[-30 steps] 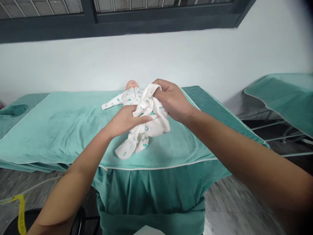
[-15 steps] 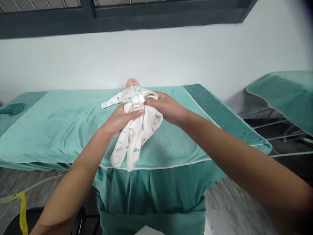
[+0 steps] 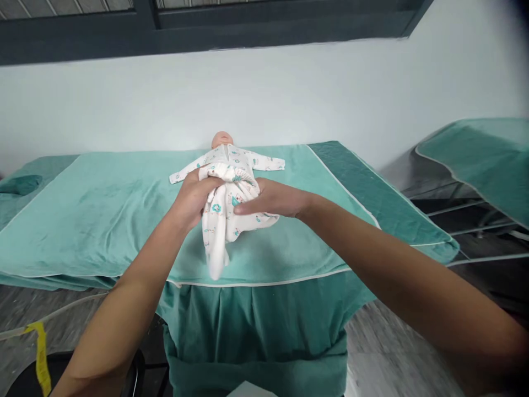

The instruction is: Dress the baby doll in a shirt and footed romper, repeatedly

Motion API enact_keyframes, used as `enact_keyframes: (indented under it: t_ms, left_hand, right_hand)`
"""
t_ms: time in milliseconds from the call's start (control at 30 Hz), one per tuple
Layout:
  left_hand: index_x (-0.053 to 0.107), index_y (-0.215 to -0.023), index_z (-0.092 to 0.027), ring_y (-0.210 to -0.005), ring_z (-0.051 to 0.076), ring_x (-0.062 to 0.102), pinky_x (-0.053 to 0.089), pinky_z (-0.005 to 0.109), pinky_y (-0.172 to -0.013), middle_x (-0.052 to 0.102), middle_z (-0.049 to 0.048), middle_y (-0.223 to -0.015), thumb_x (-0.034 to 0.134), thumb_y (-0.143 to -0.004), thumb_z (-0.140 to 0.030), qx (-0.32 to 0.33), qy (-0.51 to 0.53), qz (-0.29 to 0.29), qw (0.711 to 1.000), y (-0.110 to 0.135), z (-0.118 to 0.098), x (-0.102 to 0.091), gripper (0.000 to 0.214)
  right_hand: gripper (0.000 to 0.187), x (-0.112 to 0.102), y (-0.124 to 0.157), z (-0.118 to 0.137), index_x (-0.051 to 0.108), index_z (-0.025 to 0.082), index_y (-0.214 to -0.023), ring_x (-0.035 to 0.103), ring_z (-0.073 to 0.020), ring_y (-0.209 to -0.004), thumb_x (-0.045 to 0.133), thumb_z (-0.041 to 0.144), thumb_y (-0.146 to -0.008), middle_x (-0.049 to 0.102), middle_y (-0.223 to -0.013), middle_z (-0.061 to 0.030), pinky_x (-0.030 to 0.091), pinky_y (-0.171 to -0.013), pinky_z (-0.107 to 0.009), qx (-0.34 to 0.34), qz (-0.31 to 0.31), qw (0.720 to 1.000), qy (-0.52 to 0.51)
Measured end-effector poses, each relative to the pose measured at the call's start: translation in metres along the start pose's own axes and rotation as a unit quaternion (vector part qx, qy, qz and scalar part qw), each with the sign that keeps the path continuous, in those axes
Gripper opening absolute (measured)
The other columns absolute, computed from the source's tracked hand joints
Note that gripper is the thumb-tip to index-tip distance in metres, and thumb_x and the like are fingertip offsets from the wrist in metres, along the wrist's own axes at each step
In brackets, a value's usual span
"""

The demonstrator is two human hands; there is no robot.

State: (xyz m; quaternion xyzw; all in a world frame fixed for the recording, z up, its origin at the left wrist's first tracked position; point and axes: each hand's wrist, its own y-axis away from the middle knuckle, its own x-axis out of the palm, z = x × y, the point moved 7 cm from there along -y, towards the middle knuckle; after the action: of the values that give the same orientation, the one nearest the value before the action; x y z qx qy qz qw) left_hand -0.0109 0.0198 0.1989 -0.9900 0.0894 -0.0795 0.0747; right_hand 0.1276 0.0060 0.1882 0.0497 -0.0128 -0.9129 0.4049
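A baby doll (image 3: 222, 139) lies on its back on the green-covered bed, its head toward the wall. It wears a white printed top (image 3: 264, 161) with both sleeves spread out. In front of the doll's body, white printed baby pants (image 3: 217, 231) are bunched up between my hands, their legs hanging toward me. My left hand (image 3: 193, 198) grips the waist side of the pants, thumb over the cloth. My right hand (image 3: 270, 199) holds the other side, its thumb on the front and the other fingers hidden behind the fabric. The doll's legs are hidden.
The bed has a green velvet cover (image 3: 124, 220) with white piping. Another green-covered bed (image 3: 483, 165) stands at the right. A black stool (image 3: 61, 364) and a cable with a yellow tag (image 3: 41, 353) are at lower left. A white wall (image 3: 264, 99) rises behind.
My right hand has moved down along the pants, uncovering the doll's right-hand sleeve. My left hand has moved slightly up toward the waistband, and the pant legs have bunched and twisted.
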Motion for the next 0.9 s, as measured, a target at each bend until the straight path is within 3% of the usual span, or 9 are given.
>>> enact_keyframes:
  t_ms: [67, 133, 233, 300, 400, 500, 633, 767, 900]
  left_hand:
    - [0.073, -0.097, -0.018, -0.078, 0.025, 0.072, 0.056, 0.032, -0.064, 0.075, 0.0046, -0.081, 0.08, -0.069, -0.037, -0.015, 0.001, 0.014, 1.0, 0.0, 0.005, -0.002, 0.035]
    - [0.074, -0.103, -0.017, -0.081, 0.027, 0.073, 0.058, 0.035, -0.068, 0.076, 0.0068, -0.085, 0.086, -0.066, -0.04, -0.043, -0.013, 0.069, 0.997, 0.002, 0.01, -0.001, 0.045]
    - [0.076, -0.106, -0.016, -0.09, 0.03, 0.074, 0.059, 0.038, -0.077, 0.078, 0.0109, -0.097, 0.093, -0.059, -0.036, -0.1, -0.063, 0.184, 0.976, 0.008, 0.019, 0.005, 0.053]
    - [0.077, -0.104, -0.015, -0.091, 0.03, 0.074, 0.058, 0.038, -0.078, 0.078, 0.0114, -0.1, 0.093, -0.06, -0.033, -0.105, -0.07, 0.193, 0.973, 0.009, 0.019, 0.004, 0.051]
    - [0.077, -0.101, -0.015, -0.088, 0.029, 0.074, 0.058, 0.036, -0.075, 0.079, 0.0101, -0.097, 0.089, -0.066, -0.037, -0.053, -0.016, 0.125, 0.991, 0.009, 0.01, -0.001, 0.043]
    - [0.076, -0.102, -0.017, -0.092, 0.03, 0.075, 0.059, 0.037, -0.078, 0.078, 0.0095, -0.099, 0.086, -0.07, -0.039, -0.012, 0.058, 0.093, 0.994, 0.011, 0.007, 0.002, 0.041]
    - [0.074, -0.108, -0.018, -0.099, 0.033, 0.075, 0.06, 0.042, -0.086, 0.078, 0.0103, -0.101, 0.083, -0.07, -0.047, -0.026, 0.108, 0.083, 0.99, 0.013, 0.014, 0.008, 0.049]
    - [0.072, -0.115, -0.018, -0.103, 0.036, 0.074, 0.059, 0.046, -0.09, 0.078, 0.011, -0.1, 0.081, -0.07, -0.057, -0.065, 0.116, 0.092, 0.987, 0.017, 0.024, 0.01, 0.06]
    - [0.075, -0.11, -0.018, -0.101, 0.034, 0.074, 0.058, 0.043, -0.087, 0.079, 0.011, -0.101, 0.085, -0.069, -0.054, -0.107, 0.083, 0.14, 0.981, 0.025, 0.033, 0.009, 0.056]
  right_hand:
    - [0.03, -0.013, -0.004, 0.004, 0.072, 0.018, -0.097, 0.069, -0.0199, -0.076, 0.08, 0.04, -0.078, 0.075, -0.087, -0.0051, 0.056, -0.066, -0.031, -0.045, -0.091, 0.994, -0.03]
    - [0.025, -0.029, -0.007, 0.008, 0.07, 0.019, -0.095, 0.068, -0.0194, -0.077, 0.076, 0.037, -0.079, 0.074, -0.086, -0.003, 0.055, -0.068, -0.031, -0.097, -0.179, 0.977, -0.064]
    - [0.02, -0.044, -0.012, 0.007, 0.068, 0.02, -0.092, 0.067, -0.0202, -0.08, 0.073, 0.033, -0.078, 0.071, -0.084, -0.0016, 0.054, -0.07, -0.031, -0.135, -0.223, 0.959, -0.109]
    - [0.021, -0.045, -0.013, 0.003, 0.068, 0.02, -0.092, 0.067, -0.021, -0.08, 0.074, 0.034, -0.078, 0.071, -0.083, -0.0023, 0.054, -0.068, -0.032, -0.129, -0.217, 0.959, -0.131]
    - [0.029, -0.035, -0.008, -0.005, 0.07, 0.019, -0.093, 0.067, -0.0203, -0.078, 0.08, 0.04, -0.076, 0.072, -0.083, -0.0031, 0.053, -0.066, -0.031, -0.104, -0.194, 0.967, -0.132]
    - [0.04, -0.015, -0.004, -0.012, 0.072, 0.017, -0.093, 0.068, -0.0186, -0.077, 0.085, 0.048, -0.073, 0.074, -0.087, -0.0045, 0.054, -0.067, -0.029, -0.077, -0.13, 0.982, -0.114]
    - [0.055, 0.002, -0.001, -0.019, 0.074, 0.015, -0.1, 0.07, -0.0179, -0.077, 0.084, 0.061, -0.072, 0.076, -0.093, -0.0076, 0.055, -0.065, -0.027, -0.054, -0.055, 0.99, -0.118]
    - [0.053, 0.001, 0.001, -0.017, 0.074, 0.015, -0.098, 0.07, -0.018, -0.072, 0.089, 0.056, -0.067, 0.076, -0.087, -0.0065, 0.056, -0.062, -0.028, -0.046, -0.044, 0.992, -0.112]
    - [0.047, -0.017, 0.009, -0.008, 0.074, 0.018, -0.093, 0.072, -0.0209, -0.077, 0.085, 0.058, -0.071, 0.076, -0.086, -0.0054, 0.058, -0.069, -0.032, -0.086, -0.123, 0.98, -0.131]
